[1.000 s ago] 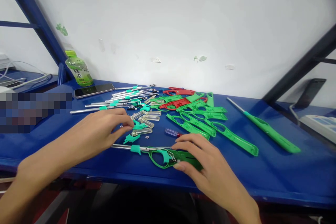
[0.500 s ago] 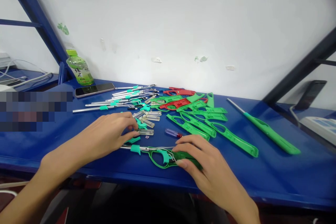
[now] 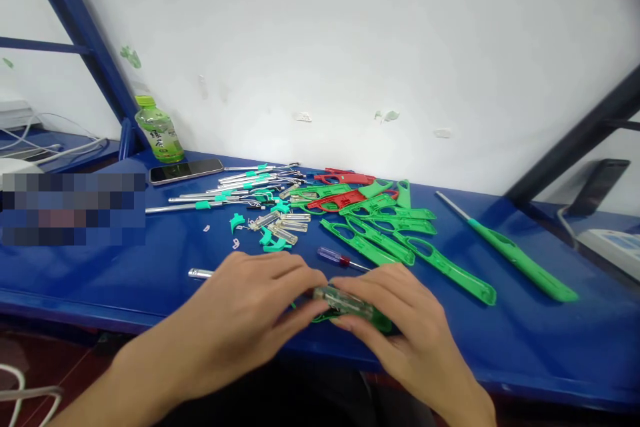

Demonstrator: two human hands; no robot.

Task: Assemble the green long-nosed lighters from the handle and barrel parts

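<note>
A clear plastic lighter fuel tank (image 3: 346, 302) is between my hands, over a green lighter half-shell (image 3: 384, 322) near the table's front edge. My left hand (image 3: 265, 300) pinches the tank's left end. My right hand (image 3: 400, 310) closes round its right part, thumb below and fingers above; whether it also grips the shell, I cannot tell. A metal lighter tube (image 3: 200, 273) sticks out left of my left hand, which hides the trigger and wires. Just beyond lie more clear tanks (image 3: 295, 219) and teal triggers (image 3: 274, 241).
A screwdriver (image 3: 335, 256) lies beyond my right hand. Behind are metal tubes with wires (image 3: 240, 192), green half-shells (image 3: 445, 270) and red half-shells (image 3: 345, 178). A whole green lighter (image 3: 520, 253) lies right. A phone (image 3: 186, 171) and a bottle (image 3: 160, 130) are back left.
My left hand has moved right and towards me from the pile of clear tanks, bringing one tank to the half-shell. My right hand has closed on the tank's other end.
</note>
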